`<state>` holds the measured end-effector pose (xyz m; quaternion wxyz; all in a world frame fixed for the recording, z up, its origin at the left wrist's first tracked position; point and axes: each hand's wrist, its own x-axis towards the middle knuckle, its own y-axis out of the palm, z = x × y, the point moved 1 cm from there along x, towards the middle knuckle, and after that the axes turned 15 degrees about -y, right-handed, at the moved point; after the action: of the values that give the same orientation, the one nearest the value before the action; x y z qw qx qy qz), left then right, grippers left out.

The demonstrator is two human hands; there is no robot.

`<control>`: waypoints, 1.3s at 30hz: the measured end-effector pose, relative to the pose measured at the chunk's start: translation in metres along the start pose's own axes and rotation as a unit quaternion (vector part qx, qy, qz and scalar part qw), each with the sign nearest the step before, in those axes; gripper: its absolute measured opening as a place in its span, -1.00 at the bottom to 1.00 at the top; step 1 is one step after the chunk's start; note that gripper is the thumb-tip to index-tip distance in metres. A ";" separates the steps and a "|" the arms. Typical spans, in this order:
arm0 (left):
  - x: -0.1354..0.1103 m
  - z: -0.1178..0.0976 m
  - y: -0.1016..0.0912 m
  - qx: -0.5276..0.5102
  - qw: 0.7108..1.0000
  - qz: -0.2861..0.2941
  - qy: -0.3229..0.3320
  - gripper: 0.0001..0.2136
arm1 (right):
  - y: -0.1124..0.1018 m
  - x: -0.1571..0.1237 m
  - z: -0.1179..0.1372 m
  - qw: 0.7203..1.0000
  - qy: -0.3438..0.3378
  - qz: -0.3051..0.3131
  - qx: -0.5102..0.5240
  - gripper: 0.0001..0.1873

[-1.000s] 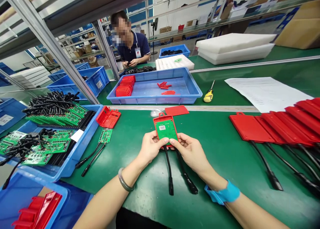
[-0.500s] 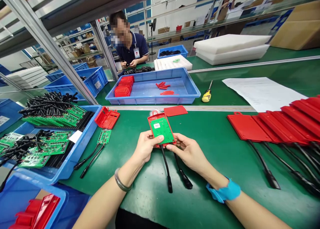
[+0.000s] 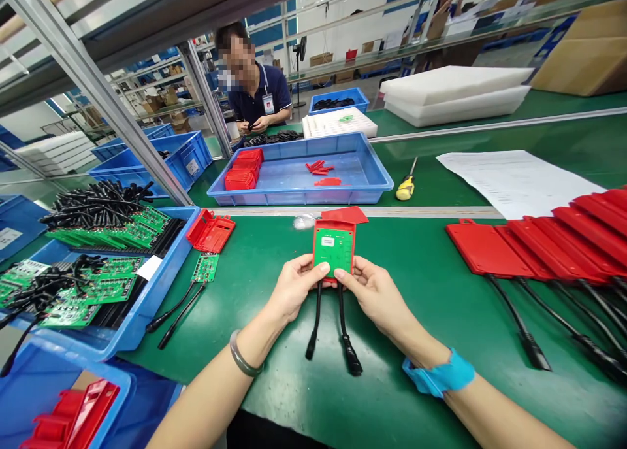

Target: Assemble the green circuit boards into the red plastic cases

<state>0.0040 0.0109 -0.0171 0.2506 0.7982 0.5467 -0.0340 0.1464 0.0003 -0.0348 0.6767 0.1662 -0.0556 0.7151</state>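
Note:
Between my hands is a red plastic case (image 3: 353,230) with a green circuit board (image 3: 336,249) lying inside it. My left hand (image 3: 298,284) grips the lower left side, its thumb on the board's lower edge. From the other side my right hand (image 3: 368,285) holds the case, thumb pressed at the bottom of the board. Two black cables (image 3: 345,331) hang from the bottom end over the table. Behind the case lies a flat red cover plate (image 3: 355,214). A crumpled clear plastic piece (image 3: 304,222) lies just left of it.
At left, a blue bin (image 3: 181,240) holds cabled boards; beside it lie an open red case (image 3: 211,232) and a loose board (image 3: 204,267). A blue tray (image 3: 294,196) and yellow screwdriver (image 3: 405,187) are behind. Finished-looking red cases (image 3: 490,249) line the right. A co-worker (image 3: 264,96) sits opposite.
The case has shifted right and turned from a tilt to nearly upright. My right thumb has moved from the cable area onto the board's lower edge, and the cables have swung left.

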 end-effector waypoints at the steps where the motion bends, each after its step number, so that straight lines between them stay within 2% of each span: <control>1: -0.001 0.001 0.001 0.003 1.000 0.000 -0.003 -0.68 | -0.001 0.000 -0.001 1.000 0.003 -0.012 0.004 -0.65; 7: -0.001 0.005 0.000 0.041 0.998 -0.038 -0.027 -0.68 | -0.006 -0.001 0.000 0.999 -0.010 -0.051 -0.005 -0.69; 10: -0.003 0.003 0.000 0.097 0.993 -0.067 0.006 -0.72 | -0.002 -0.004 0.003 0.998 -0.021 -0.060 -0.005 -0.69; 13: -0.006 0.000 -0.001 0.205 0.971 -0.112 0.057 -0.80 | 0.003 -0.007 0.007 0.998 -0.028 -0.062 -0.010 -0.67; 16: -0.008 -0.003 -0.002 0.274 0.950 -0.129 0.079 -0.73 | 0.004 -0.008 0.010 0.997 -0.026 -0.066 -0.006 -0.67; 18: -0.007 -0.001 -0.003 0.281 0.949 -0.119 0.073 -0.69 | 0.004 -0.008 0.010 0.998 -0.019 -0.067 0.000 -0.67; 21: -0.004 0.001 -0.005 0.263 0.956 -0.104 0.081 -0.80 | 0.004 -0.008 0.010 0.998 -0.007 -0.068 -0.002 -0.67; 23: -0.002 0.002 -0.005 0.213 0.972 -0.071 0.073 -0.82 | 0.003 -0.007 0.010 0.998 -0.005 -0.066 -0.009 -0.68; 25: -0.001 0.002 -0.004 0.139 0.989 -0.013 0.041 -0.76 | 0.003 -0.007 0.010 0.998 -0.006 -0.060 -0.013 -0.68; 27: 0.000 0.002 -0.001 0.084 0.996 0.013 0.027 -0.74 | 0.003 -0.007 0.009 0.998 -0.011 -0.057 -0.011 -0.67; 29: 0.001 0.005 0.001 0.081 0.996 -0.015 0.043 -0.76 | 0.005 -0.008 0.007 0.998 -0.015 -0.059 -0.010 -0.66; 31: 0.001 0.009 0.002 0.136 0.985 -0.071 0.077 -0.80 | 0.007 -0.009 0.005 0.998 -0.016 -0.059 -0.017 -0.66; 35: -0.001 0.016 0.002 0.277 0.939 -0.158 0.132 -0.88 | 0.009 -0.012 0.002 0.995 -0.026 -0.063 -0.071 -0.67; 37: -0.002 0.017 0.002 0.302 0.926 -0.175 0.143 -0.89 | 0.010 -0.012 0.002 0.993 -0.040 -0.064 -0.095 -0.68; 39: -0.003 0.016 0.002 0.289 0.931 -0.167 0.145 -0.88 | 0.009 -0.011 0.003 0.993 -0.050 -0.054 -0.095 -0.68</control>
<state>0.0082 0.0010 -0.0293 -0.0825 0.7299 0.6686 -0.1161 0.1384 -0.0120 -0.0343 0.7237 0.1390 -0.1480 0.6596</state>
